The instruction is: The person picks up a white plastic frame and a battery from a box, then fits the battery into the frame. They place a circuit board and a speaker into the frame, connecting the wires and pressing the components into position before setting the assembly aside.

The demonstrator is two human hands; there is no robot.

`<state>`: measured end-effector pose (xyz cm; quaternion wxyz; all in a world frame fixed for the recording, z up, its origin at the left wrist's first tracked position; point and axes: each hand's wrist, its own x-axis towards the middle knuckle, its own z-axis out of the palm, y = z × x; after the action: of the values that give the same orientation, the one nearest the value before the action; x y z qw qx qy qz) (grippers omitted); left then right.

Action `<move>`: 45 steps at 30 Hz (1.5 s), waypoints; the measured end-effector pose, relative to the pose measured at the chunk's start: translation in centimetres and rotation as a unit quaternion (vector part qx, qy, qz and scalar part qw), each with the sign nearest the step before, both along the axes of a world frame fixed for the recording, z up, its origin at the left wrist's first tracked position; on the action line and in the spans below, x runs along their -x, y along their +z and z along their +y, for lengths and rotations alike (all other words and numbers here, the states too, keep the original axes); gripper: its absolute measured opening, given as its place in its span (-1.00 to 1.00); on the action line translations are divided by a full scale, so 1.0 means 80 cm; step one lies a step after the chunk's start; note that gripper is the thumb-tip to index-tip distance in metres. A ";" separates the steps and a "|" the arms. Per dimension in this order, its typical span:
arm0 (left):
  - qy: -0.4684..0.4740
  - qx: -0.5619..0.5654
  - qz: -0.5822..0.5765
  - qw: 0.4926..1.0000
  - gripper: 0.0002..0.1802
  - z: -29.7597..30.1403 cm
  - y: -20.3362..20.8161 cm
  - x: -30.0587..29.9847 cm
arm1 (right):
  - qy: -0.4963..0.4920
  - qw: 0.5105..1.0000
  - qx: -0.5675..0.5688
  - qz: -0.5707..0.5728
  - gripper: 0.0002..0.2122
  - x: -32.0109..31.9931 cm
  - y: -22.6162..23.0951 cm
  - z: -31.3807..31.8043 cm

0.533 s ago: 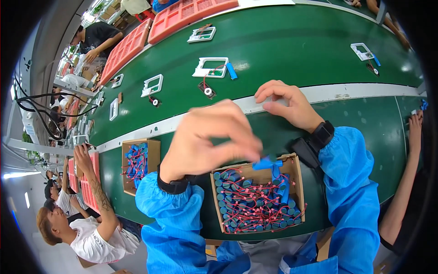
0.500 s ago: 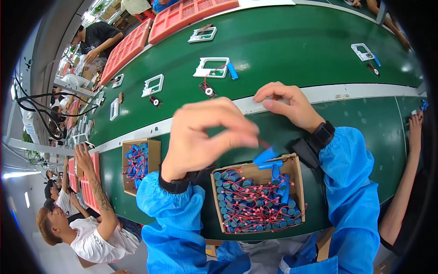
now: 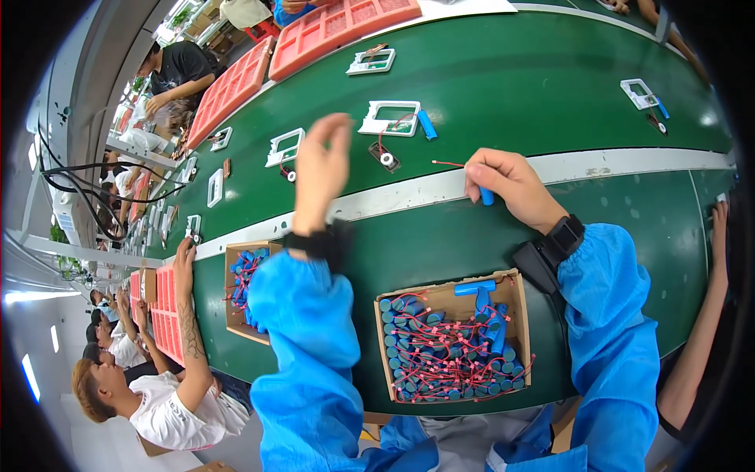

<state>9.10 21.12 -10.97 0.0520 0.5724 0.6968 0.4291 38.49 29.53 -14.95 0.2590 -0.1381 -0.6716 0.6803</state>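
Observation:
My right hand (image 3: 511, 185) is closed around a blue cylindrical battery (image 3: 487, 197). The battery's red wire (image 3: 447, 164) pokes out to the left, over the belt. To the left, my left hand (image 3: 324, 161) is raised over the belt's near edge, slightly blurred, fingers stretched out and seemingly holding nothing. Right beside it lies a white plastic frame (image 3: 275, 154) with a small round speaker (image 3: 291, 177) wired to it. Below my hands stands a cardboard box (image 3: 521, 315) full of blue batteries (image 3: 409, 346) with red leads; one battery (image 3: 475, 288) lies across its far end.
Another white frame (image 3: 366, 118), with a battery and speaker attached, lies on the green belt (image 3: 503, 86). A second battery box (image 3: 236, 318) stands left. A white rail (image 3: 425, 187) divides belt and bench. Pink trays (image 3: 338, 31) line the far side. Co-workers sit left and right.
My right hand has closed on a battery, which hung from my left hand over the box before. My left hand has moved up and away toward the belt. The view has shifted slightly.

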 end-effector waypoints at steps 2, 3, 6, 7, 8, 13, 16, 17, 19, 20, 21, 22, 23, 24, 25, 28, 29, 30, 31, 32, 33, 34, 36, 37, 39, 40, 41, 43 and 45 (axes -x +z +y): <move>0.215 0.101 0.198 0.951 -0.59 0.009 -0.016 0.067 | -0.016 1.000 0.014 0.023 -0.81 0.001 -0.002 -0.003; 0.265 0.126 0.261 0.919 -0.54 0.007 -0.036 0.085 | -0.037 0.998 0.027 0.040 -0.81 0.000 -0.003 -0.002; 0.253 0.213 0.316 0.889 -0.51 0.009 -0.044 0.102 | -0.062 0.996 0.042 0.049 -0.82 -0.017 -0.007 0.013; 0.201 0.276 0.313 0.886 -0.54 0.005 -0.043 0.099 | -0.054 0.996 0.046 0.046 -0.82 -0.022 -0.010 0.015; 0.198 0.277 0.313 0.887 -0.54 0.005 -0.044 0.094 | -0.044 0.997 0.051 0.043 -0.83 -0.025 -0.011 0.016; 0.076 0.213 0.296 0.928 -0.61 0.005 -0.007 0.036 | -0.106 0.994 -0.033 0.010 -0.86 -0.034 0.001 0.012; -0.095 0.132 0.174 0.971 -0.57 -0.008 0.018 -0.033 | -0.118 0.989 -0.090 -0.013 -0.87 -0.034 0.001 0.009; -0.125 0.146 0.136 0.972 -0.58 -0.015 0.026 -0.064 | -0.118 0.989 -0.089 -0.017 -0.87 -0.034 -0.003 0.009; -0.197 0.172 0.088 0.961 -0.58 -0.028 0.029 -0.115 | -0.122 0.989 -0.085 -0.014 -0.86 -0.034 -0.011 0.009; -0.236 0.183 0.081 0.951 -0.59 -0.034 0.026 -0.130 | -0.122 0.989 -0.083 -0.010 -0.86 -0.033 -0.012 0.008; -0.236 0.182 0.079 0.951 -0.59 -0.038 0.017 -0.141 | -0.120 0.989 -0.083 -0.012 -0.86 -0.032 -0.015 0.009; -0.271 0.175 0.074 0.944 -0.60 -0.043 0.010 -0.148 | -0.112 0.990 -0.084 -0.009 -0.85 -0.029 -0.016 0.009; -0.307 0.168 0.069 0.934 -0.61 -0.045 0.005 -0.152 | -0.103 0.991 -0.085 -0.007 -0.84 -0.025 -0.018 0.009; -0.307 0.167 0.067 0.935 -0.61 -0.044 0.001 -0.155 | -0.096 0.992 -0.086 -0.007 -0.84 -0.024 -0.020 0.010; -0.278 0.138 0.040 0.950 -0.64 -0.043 -0.003 -0.158 | -0.096 0.992 -0.086 -0.009 -0.84 -0.024 -0.021 0.009; -0.217 0.081 -0.014 0.973 -0.69 -0.040 -0.011 -0.162 | -0.069 0.996 -0.060 0.005 -0.85 -0.023 -0.021 0.009; -0.203 0.061 -0.021 0.977 -0.72 -0.038 -0.012 -0.163 | -0.069 0.996 -0.060 0.005 -0.85 -0.023 -0.021 0.008; -0.188 0.041 -0.028 0.981 -0.76 -0.036 -0.013 -0.163 | -0.065 0.995 -0.069 0.009 -0.86 -0.023 -0.022 0.008; -0.173 0.021 -0.035 0.984 -0.79 -0.036 -0.014 -0.163 | -0.061 0.995 -0.078 0.014 -0.87 -0.023 -0.022 0.008; -0.173 0.021 -0.036 0.984 -0.79 -0.036 -0.014 -0.164 | -0.057 0.994 -0.087 0.018 -0.88 -0.023 -0.022 0.008; -0.173 0.023 -0.035 0.984 -0.81 -0.036 -0.014 -0.164 | -0.057 0.994 -0.087 0.018 -0.88 -0.023 -0.021 0.008; -0.173 0.025 -0.034 0.984 -0.84 -0.036 -0.013 -0.164 | -0.059 0.993 -0.101 0.012 -0.89 -0.023 -0.020 0.007; -0.173 0.026 -0.034 0.984 -0.86 -0.036 -0.014 -0.164 | -0.063 0.990 -0.129 0.000 -0.90 -0.023 -0.019 0.006; -0.163 0.021 -0.028 0.986 -0.86 -0.036 -0.016 -0.162 | -0.063 0.990 -0.129 0.000 -0.90 -0.022 -0.019 0.006; -0.144 0.010 -0.017 0.989 -0.87 -0.036 -0.019 -0.159 | -0.061 0.990 -0.125 0.011 -0.89 -0.019 -0.019 0.004; -0.143 0.010 -0.017 0.990 -0.87 -0.037 -0.019 -0.159 | -0.060 0.990 -0.123 0.016 -0.89 -0.018 -0.020 0.003; -0.147 0.021 -0.030 0.989 -0.87 -0.039 -0.019 -0.159 | -0.060 0.990 -0.123 0.016 -0.89 -0.017 -0.020 0.002; -0.154 0.042 -0.056 0.985 -0.88 -0.041 -0.020 -0.158 | -0.060 0.991 -0.122 0.009 -0.89 -0.015 -0.022 0.000; -0.155 0.038 -0.035 0.987 -0.89 -0.042 -0.020 -0.157 | -0.060 0.991 -0.121 0.005 -0.89 -0.014 -0.022 -0.002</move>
<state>21.63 17.74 -12.59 0.1636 0.6556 0.6134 0.4089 39.59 29.37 -16.68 0.3181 -0.1426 -0.7377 0.5782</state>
